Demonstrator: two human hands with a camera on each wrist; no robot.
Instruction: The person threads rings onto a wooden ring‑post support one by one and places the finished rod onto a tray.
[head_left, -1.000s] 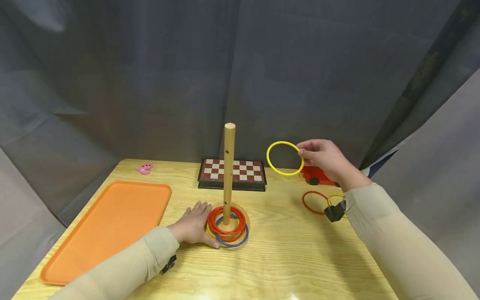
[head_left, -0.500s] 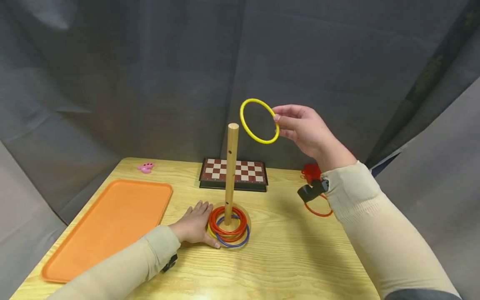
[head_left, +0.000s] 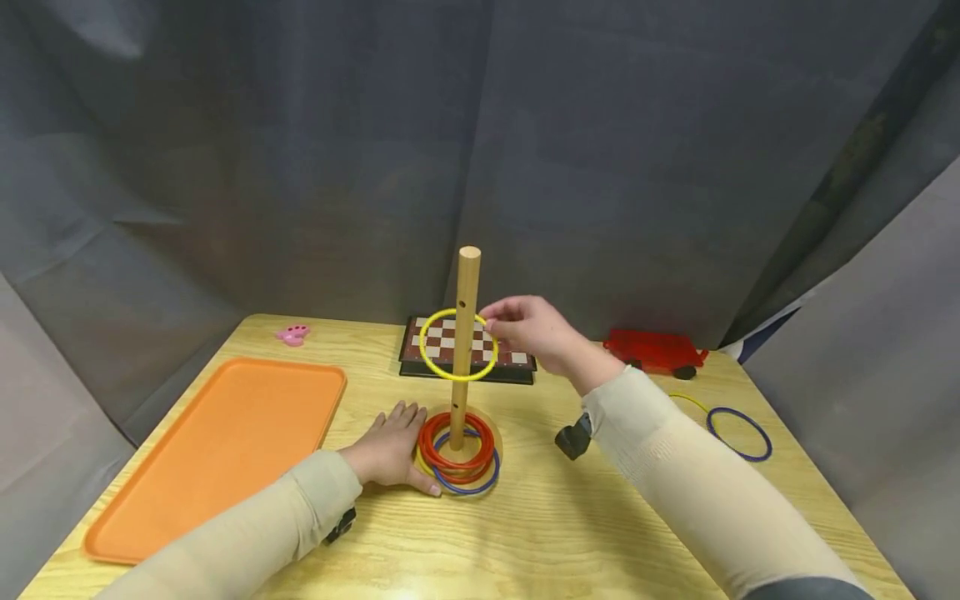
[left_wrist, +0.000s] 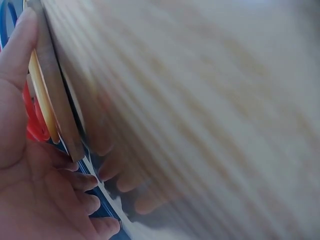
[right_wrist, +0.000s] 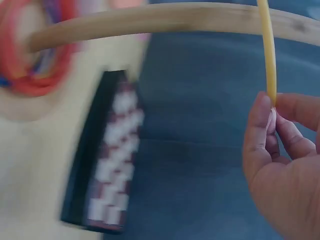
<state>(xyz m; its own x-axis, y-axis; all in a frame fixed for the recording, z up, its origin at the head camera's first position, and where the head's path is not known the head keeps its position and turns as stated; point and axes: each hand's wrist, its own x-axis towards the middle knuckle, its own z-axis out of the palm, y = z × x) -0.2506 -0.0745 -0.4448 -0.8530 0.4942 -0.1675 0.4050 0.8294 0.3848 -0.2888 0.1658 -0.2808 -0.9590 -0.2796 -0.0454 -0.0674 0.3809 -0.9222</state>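
Note:
In the head view a wooden peg (head_left: 462, 333) stands upright on a round base (head_left: 491, 421). Red rings (head_left: 480, 462), a blue ring (head_left: 474, 492) and a yellow one lie around its foot. My right hand (head_left: 528, 329) pinches the right side of a yellow ring (head_left: 431, 360), which encircles the peg partway down. The right wrist view shows thumb and fingertips meeting on that yellow ring (right_wrist: 269, 60). My left hand (head_left: 390, 446) rests against the base's left edge, fingers spread and thumb toward the front; in the left wrist view the base (left_wrist: 62, 105) borders the palm.
Behind the peg lies a checkered board (head_left: 431, 350). An orange tray (head_left: 225, 450) is at left, with a small pink object (head_left: 292, 335) beyond it. A red toy vehicle (head_left: 656, 352), another blue ring (head_left: 767, 442) and part of a yellow ring (head_left: 686, 398) lie at right.
My right hand has carried the yellow ring leftward, first up to the peg's top, then down, so the ring now surrounds the peg. The left hand has stayed in place.

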